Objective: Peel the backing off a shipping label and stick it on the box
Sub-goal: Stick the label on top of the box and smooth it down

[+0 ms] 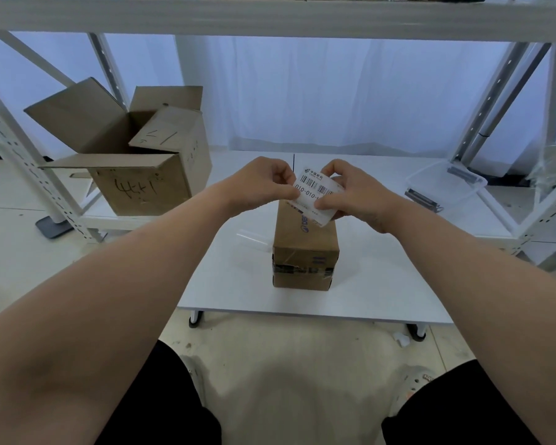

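Label (315,194) (barcode up) pinched between left hand (260,184) and right hand (353,194) above box (302,248).

both hands (260,184) (355,195) pinching the label (315,191) over the box (304,248), open carton (132,149) at 10 o'clock

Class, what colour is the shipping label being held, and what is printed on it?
White label, black barcodes and numbers; head view.

Open cardboard carton (135,149) left, clear plastic tub (446,184) right.
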A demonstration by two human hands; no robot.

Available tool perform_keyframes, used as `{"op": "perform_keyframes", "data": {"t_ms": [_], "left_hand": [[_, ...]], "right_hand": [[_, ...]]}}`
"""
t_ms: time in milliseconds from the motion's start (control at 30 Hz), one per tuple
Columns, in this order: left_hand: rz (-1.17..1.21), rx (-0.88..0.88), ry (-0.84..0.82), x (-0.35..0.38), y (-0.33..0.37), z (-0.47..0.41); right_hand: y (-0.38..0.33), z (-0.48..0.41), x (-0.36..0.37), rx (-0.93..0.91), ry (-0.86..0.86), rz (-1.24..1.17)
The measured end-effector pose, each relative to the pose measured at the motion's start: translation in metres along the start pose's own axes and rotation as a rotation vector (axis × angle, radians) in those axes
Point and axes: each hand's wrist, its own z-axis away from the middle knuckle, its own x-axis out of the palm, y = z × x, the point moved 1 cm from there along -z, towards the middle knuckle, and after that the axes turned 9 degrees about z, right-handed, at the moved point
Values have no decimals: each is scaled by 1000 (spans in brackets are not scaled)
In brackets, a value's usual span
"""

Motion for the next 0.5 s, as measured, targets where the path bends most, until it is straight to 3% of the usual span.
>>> {"op": "perform_keyframes", "data": {"t_ms": [200, 333, 500], "left_hand": [[-11, 36, 152, -3, -4, -6], [109, 83, 213, -8, -6, -6], [309, 104, 227, -12, -5, -3]], "right_hand": [[4, -9, 6, -13, 184, -103], [5, -17, 5, 64, 316, -265], [6, -22, 6, 175, 240, -420]]}}
